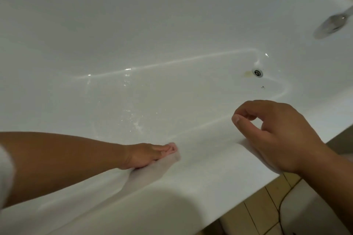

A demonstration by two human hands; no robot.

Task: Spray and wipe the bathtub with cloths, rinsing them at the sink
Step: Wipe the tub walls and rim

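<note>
Bathtub (172,25) looks wet and slick. The right hand (277,131) hovers loosely curled, gripping nothing, and the left hand (145,155) presses straightish fingers onto the pink cloth (172,148) under its fingertips, so one skid could probably pitch the person forward

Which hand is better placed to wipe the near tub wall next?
Left. The left hand presses the pink cloth against the tub wall; the right hand hovers over the rim, loosely curled, holding nothing.
</note>
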